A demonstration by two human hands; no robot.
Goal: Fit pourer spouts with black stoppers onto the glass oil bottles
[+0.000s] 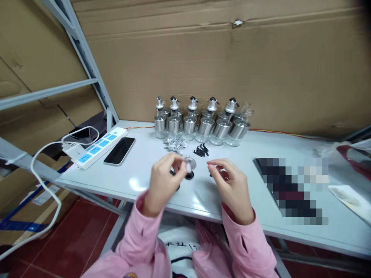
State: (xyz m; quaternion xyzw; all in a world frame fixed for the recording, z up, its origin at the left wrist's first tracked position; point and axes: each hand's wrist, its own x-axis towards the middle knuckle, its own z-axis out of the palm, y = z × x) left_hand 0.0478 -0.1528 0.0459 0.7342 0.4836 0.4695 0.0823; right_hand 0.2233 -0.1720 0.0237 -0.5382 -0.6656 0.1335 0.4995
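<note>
My left hand (166,179) pinches a silvery, partly clear stopper piece (190,164) between thumb and fingertips. Just under that piece is a round black part (189,175), and other dark bits show beside my left fingers. My right hand (230,185) is to the right, apart from the left, with thumb and index finger close together; a small dark thing shows at its fingertips, too small to name. Beyond the hands lie a pile of small black spouts (201,150) and a cluster of silvery-white caps (176,145) on the white table (139,154).
Steel-sleeved glass bottles (189,125), several with pourer tops, stand in rows at the back. At the left are a power strip (100,148) and a phone (119,151). A blurred-out dark item (290,189) lies at the right. Cardboard (174,58) rises behind.
</note>
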